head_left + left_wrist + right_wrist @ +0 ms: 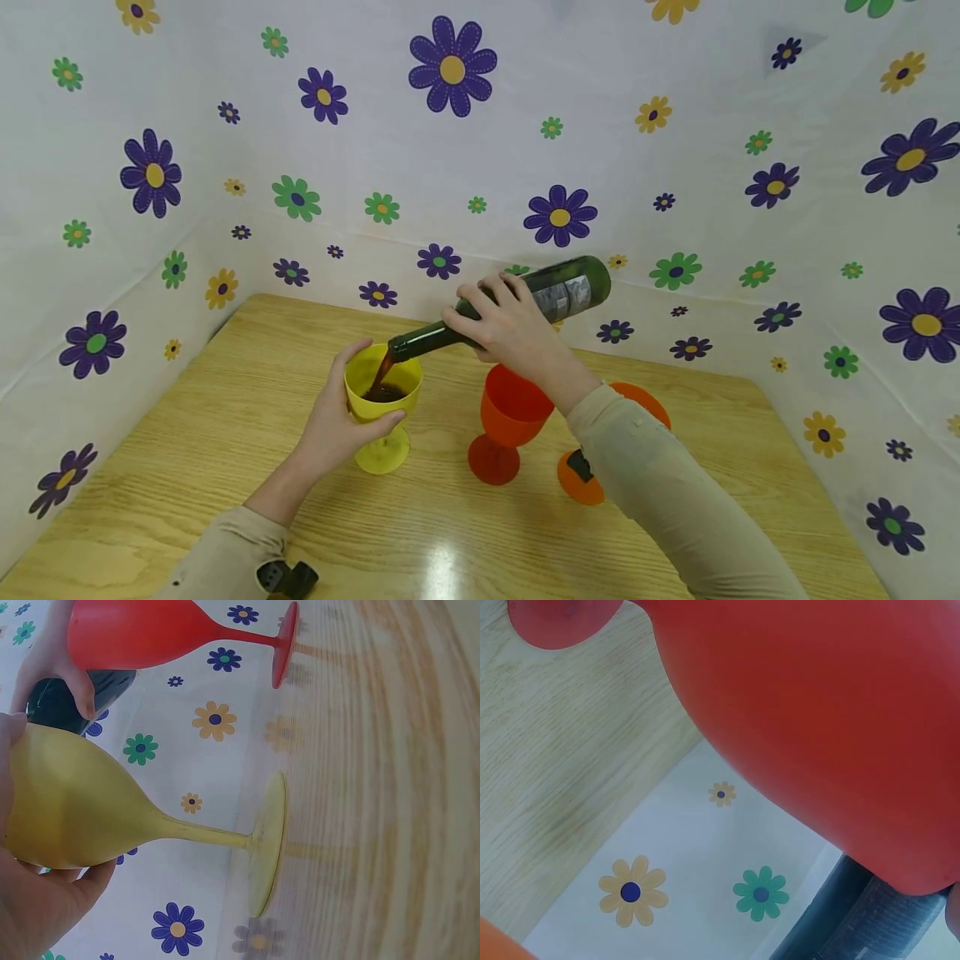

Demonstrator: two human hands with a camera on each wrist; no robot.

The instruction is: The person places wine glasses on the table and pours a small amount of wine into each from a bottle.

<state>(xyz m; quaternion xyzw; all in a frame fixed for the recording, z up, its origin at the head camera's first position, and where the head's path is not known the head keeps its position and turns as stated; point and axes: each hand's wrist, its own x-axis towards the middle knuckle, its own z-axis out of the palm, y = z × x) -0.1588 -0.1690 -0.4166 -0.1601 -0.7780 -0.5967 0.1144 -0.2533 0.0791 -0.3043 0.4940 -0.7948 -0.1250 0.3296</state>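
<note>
My left hand [341,421] holds a yellow goblet [382,408] round its bowl, thumb at the near side and fingers at the far side. The goblet stands upright, its foot [268,844] at the tabletop in the left wrist view. My right hand [502,321] grips a dark green glass bottle [581,287] around its neck and shoulder. Tilted down to the left, the bottle has its mouth over the goblet's rim. A stream of reddish-brown liquid [382,373] runs from it into the bowl, where dark liquid has pooled.
A red goblet [513,417] stands beneath my right wrist and fills much of the right wrist view. Behind my right forearm is an orange goblet [645,402], partly hidden. The wooden table [420,542] meets white flower-patterned sheeting [495,167] at the back and sides.
</note>
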